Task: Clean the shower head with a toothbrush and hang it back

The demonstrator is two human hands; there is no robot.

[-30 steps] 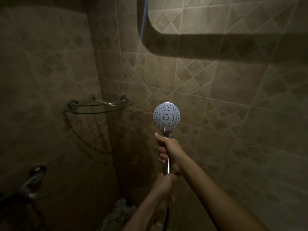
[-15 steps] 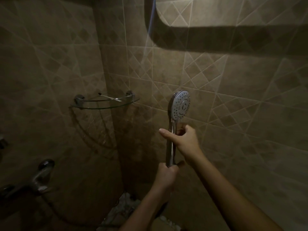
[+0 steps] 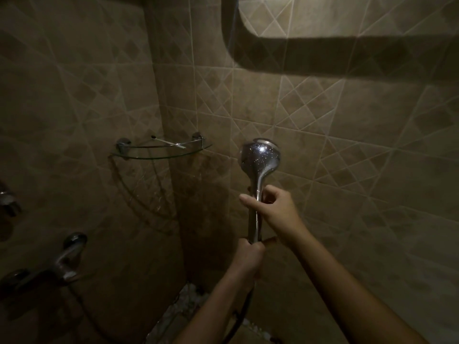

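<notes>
Dim tiled wall (image 3: 360,150): left grip (image 3: 248,259) grasps the upright shower head (image 3: 260,157) at its handle's bottom, right grip (image 3: 277,211) grasps it higher.

We see a glass corner shelf (image 3: 159,155) set where the two walls meet, held by two metal brackets (image 3: 123,143), one on each wall. A slim pale toothbrush (image 3: 171,143) lies flat on the glass, running from the back corner toward the right front edge. Low down we make out a strip of pebbled floor (image 3: 182,310), too dark to read further.
</notes>
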